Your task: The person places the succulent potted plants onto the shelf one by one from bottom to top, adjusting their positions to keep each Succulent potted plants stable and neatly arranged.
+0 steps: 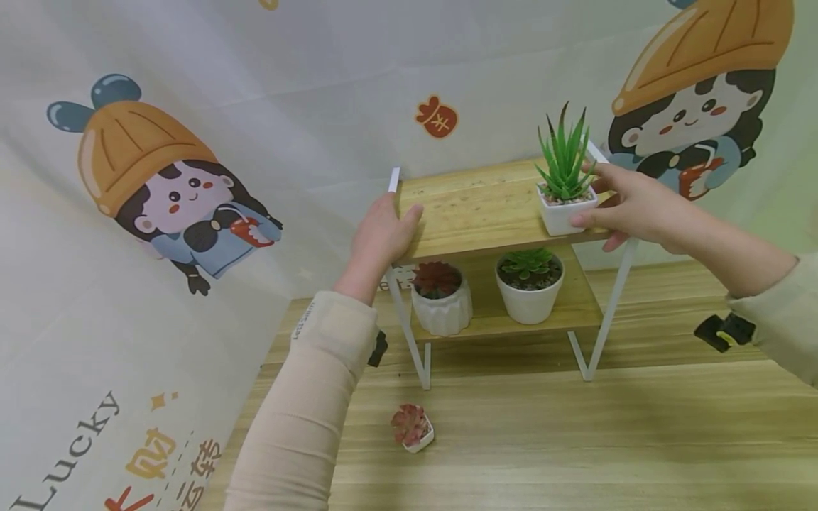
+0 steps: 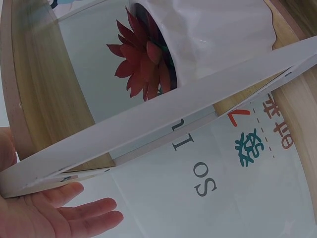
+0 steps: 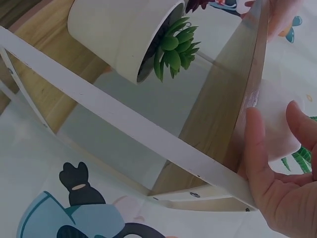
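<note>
My right hand (image 1: pixel 639 206) holds the small square white pot of a spiky green aloe plant (image 1: pixel 565 167) at the right end of the upper shelf board (image 1: pixel 473 213). Its thumb lies on the pot's front, and another finger hangs below the board's edge. At the board's left end, my left hand (image 1: pixel 383 231) rests on the corner of the stand, thumb over the top. In the left wrist view its fingers (image 2: pixel 94 213) stretch out loosely beside the white frame (image 2: pixel 148 119). Whether the aloe pot's base touches the board cannot be told.
On the lower board stand a ribbed white pot with a dark red succulent (image 1: pixel 442 301) and a round white pot with a green succulent (image 1: pixel 530 291). A small pink-red potted succulent (image 1: pixel 412 427) is on the wooden tabletop (image 1: pixel 543 440). A printed cloth (image 1: pixel 307 142) hangs behind.
</note>
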{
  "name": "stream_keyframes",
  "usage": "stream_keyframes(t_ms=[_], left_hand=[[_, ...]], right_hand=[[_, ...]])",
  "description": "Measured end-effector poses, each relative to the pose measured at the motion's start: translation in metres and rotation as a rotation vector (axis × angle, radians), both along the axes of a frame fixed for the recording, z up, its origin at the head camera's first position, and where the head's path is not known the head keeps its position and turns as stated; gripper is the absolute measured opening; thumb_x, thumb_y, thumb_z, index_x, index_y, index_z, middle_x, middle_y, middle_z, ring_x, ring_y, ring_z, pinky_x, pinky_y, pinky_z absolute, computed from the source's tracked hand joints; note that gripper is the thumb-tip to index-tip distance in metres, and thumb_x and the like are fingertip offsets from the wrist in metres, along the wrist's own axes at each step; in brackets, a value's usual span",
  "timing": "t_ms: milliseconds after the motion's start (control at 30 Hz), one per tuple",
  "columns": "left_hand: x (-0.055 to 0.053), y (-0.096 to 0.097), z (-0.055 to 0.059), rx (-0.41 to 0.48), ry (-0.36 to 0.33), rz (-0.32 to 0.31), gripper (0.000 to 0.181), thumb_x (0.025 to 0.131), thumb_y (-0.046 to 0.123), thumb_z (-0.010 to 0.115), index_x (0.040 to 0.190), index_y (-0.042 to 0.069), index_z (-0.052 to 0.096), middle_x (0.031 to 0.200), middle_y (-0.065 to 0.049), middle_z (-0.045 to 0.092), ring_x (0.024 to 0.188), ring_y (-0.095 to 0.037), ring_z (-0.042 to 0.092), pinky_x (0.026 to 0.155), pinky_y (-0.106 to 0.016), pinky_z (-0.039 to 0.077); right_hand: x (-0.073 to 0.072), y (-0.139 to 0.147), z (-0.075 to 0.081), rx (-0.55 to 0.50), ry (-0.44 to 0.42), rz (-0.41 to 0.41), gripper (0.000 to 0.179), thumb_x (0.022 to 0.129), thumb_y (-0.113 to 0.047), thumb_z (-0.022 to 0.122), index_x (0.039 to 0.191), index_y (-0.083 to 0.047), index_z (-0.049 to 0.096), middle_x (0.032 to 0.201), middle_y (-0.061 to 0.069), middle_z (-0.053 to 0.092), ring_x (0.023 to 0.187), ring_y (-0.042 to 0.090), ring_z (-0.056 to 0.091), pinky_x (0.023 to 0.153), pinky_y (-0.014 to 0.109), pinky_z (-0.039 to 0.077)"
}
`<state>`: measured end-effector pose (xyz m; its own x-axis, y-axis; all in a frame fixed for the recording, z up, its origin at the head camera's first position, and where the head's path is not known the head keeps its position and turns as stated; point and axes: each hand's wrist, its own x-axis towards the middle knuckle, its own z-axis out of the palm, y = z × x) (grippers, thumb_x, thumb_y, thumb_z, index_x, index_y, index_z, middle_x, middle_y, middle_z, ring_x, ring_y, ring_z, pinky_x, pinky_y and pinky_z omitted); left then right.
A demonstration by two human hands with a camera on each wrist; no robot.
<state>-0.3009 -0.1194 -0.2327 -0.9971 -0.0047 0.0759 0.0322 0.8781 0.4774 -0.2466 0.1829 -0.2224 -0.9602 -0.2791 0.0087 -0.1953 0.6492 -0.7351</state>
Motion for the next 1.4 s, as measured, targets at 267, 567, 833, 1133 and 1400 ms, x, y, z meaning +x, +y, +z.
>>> stream_keyframes(t_ms=[267,567,833,1133,1400], left_hand=[[0.001,0.0,-0.001,-0.002,0.008,-0.002,0.064,0.095,0.046,0.039,0.144,0.008,0.025,0.145,-0.012,0.032,0.131,-0.029,0.034,0.105,-0.043,0.032],[0.002,0.0,0.002,-0.007,0.003,-0.004,0.065,0.095,0.047,0.037,0.144,0.008,0.023,0.146,-0.012,0.031,0.132,-0.029,0.033,0.105,-0.042,0.032],[0.002,-0.001,0.002,-0.017,0.003,-0.002,0.064,0.095,0.047,0.037,0.144,0.008,0.024,0.146,-0.012,0.032,0.131,-0.028,0.033,0.105,-0.042,0.032],[0.002,0.0,0.001,-0.004,0.005,0.006,0.064,0.095,0.047,0.038,0.144,0.008,0.024,0.146,-0.012,0.032,0.132,-0.029,0.033,0.106,-0.042,0.031],[0.004,0.0,0.002,0.004,-0.005,0.004,0.064,0.095,0.047,0.038,0.144,0.009,0.023,0.146,-0.012,0.031,0.132,-0.029,0.032,0.106,-0.042,0.031]], right_hand=[[0.018,0.003,0.004,0.126,0.067,-0.067,0.1,0.085,-0.034,0.064,0.146,-0.004,-0.008,0.141,0.028,0.028,0.085,0.028,0.062,0.066,0.039,0.052],[0.061,-0.008,-0.021,0.138,0.261,-0.06,0.06,0.085,-0.026,0.065,0.132,0.0,0.039,0.118,0.019,0.054,0.098,0.033,0.058,0.069,0.036,0.052],[0.077,-0.064,-0.107,-0.174,0.244,0.131,0.043,0.081,-0.013,0.069,0.118,0.002,0.053,0.1,0.011,0.063,0.081,0.012,0.061,0.066,0.023,0.051],[0.076,-0.115,-0.19,-0.258,0.156,0.184,0.043,0.081,-0.016,0.069,0.117,0.001,0.053,0.105,0.014,0.061,0.083,0.017,0.059,0.066,0.025,0.051],[0.06,-0.115,-0.184,-0.355,0.939,0.226,0.028,0.088,-0.018,0.06,0.1,0.007,0.059,0.097,0.017,0.062,0.092,0.02,0.058,0.089,0.02,0.045]])
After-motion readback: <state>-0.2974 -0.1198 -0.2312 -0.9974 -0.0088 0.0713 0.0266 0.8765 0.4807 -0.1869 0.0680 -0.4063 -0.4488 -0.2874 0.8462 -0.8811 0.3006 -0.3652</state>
